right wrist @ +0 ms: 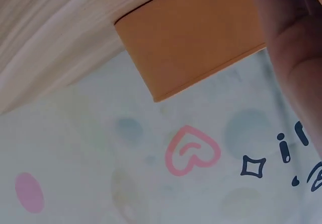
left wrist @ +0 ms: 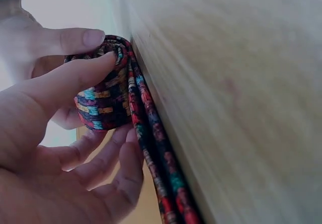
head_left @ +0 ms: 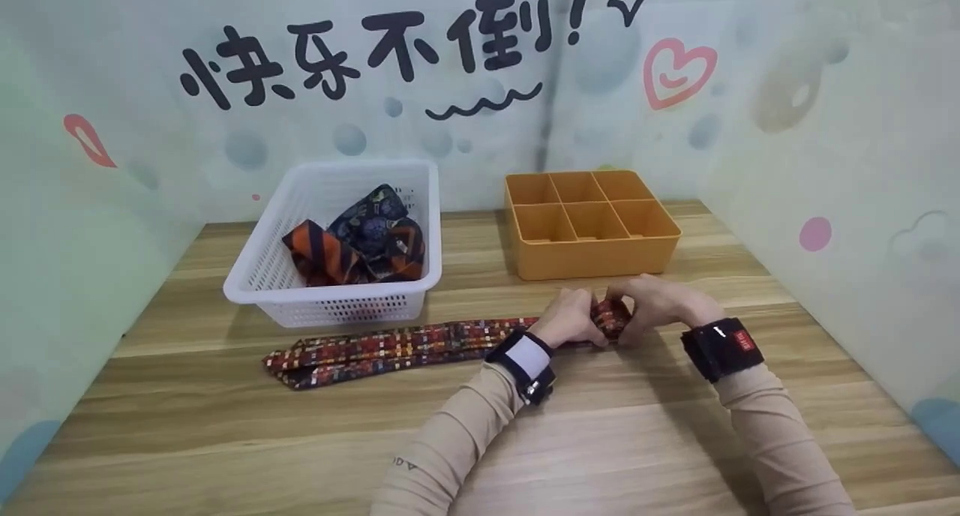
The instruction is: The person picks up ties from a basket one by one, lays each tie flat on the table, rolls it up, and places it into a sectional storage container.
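A necktie (head_left: 420,343) with a red, black and yellow woven check lies folded lengthwise on the table, its pointed ends to the left. Its right end is wound into a thick roll (left wrist: 103,105), standing on edge in the left wrist view. My left hand (head_left: 571,317) holds the roll's left side, thumb on one face and fingers curled at the other. From the opposite side my right hand (head_left: 656,302) grips the same roll, thumb laid over its edge. In the right wrist view only part of the right hand (right wrist: 302,68) shows; the roll is out of sight there.
Behind the tie, at left, a white plastic basket (head_left: 334,304) contains several rolled ties, among them an orange-striped tie (head_left: 319,247) and a dark blue patterned tie (head_left: 371,216). An orange divided box (head_left: 596,259) stands just beyond the hands. Printed walls (head_left: 487,141) enclose the table.
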